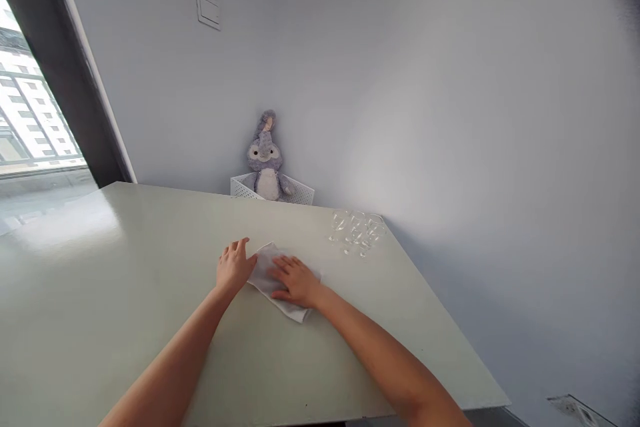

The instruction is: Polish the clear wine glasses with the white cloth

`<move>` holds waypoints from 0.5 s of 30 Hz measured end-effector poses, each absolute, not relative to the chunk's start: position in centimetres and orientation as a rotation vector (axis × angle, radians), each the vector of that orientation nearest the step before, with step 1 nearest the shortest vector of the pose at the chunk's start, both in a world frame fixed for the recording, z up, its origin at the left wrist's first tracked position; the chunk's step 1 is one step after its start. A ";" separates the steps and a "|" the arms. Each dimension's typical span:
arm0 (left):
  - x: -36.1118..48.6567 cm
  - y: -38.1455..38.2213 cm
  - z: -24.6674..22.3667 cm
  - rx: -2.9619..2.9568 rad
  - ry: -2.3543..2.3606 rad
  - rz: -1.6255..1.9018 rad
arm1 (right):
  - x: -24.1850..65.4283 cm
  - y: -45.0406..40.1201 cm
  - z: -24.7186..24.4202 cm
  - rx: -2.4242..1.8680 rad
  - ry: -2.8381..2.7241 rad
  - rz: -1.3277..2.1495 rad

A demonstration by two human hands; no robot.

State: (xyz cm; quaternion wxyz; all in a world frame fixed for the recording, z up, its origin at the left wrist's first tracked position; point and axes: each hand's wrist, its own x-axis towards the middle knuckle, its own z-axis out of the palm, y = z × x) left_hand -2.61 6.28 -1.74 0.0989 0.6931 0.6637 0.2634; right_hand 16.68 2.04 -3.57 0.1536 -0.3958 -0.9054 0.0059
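A pale grey-white cloth lies spread on the pale, glossy tabletop, slightly wrinkled. My right hand rests on top of it, palm down and fingers stretched, a little blurred. At the cloth's left edge is my left hand, its fingers apart and its thumb reaching to the cloth's border. Whether that thumb presses on the fabric I cannot tell. Farther back on the right, several small clear stemmed glasses stand close together.
Behind the table's far edge, a plush toy sits in a white perforated basket. Grey walls meet behind it, with a light switch on the left one. A window is at far left; the tabletop's right edge runs along the wall.
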 end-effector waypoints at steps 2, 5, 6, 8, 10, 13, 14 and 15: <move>-2.7 6.5 -1.9 1.996 1.903 0.617 | 19.6 0.3 -2.8 -1.312 -2.383 0.008; -2.5 6.6 -1.9 2.009 1.817 0.497 | 22.9 -3.1 -2.3 -1.576 -1.929 0.094; -2.5 6.6 -1.8 2.026 1.808 0.465 | 23.4 -4.4 -2.4 -1.628 -1.802 0.163; -2.6 6.5 -1.5 2.045 1.801 0.409 | 23.3 -6.8 -2.8 -1.648 -1.659 0.349; -2.9 6.6 -1.2 2.044 1.790 0.369 | 22.1 -8.5 -3.3 -1.598 -1.620 0.527; -3.7 6.9 -0.9 2.056 1.738 0.334 | 19.9 -9.5 -3.5 -1.551 -1.638 0.642; -4.1 7.0 -0.9 2.060 1.711 0.327 | 19.4 -9.5 -3.5 -1.560 -1.652 0.640; -4.4 7.1 -0.9 2.061 1.677 0.323 | 18.9 -9.3 -3.3 -1.578 -1.666 0.629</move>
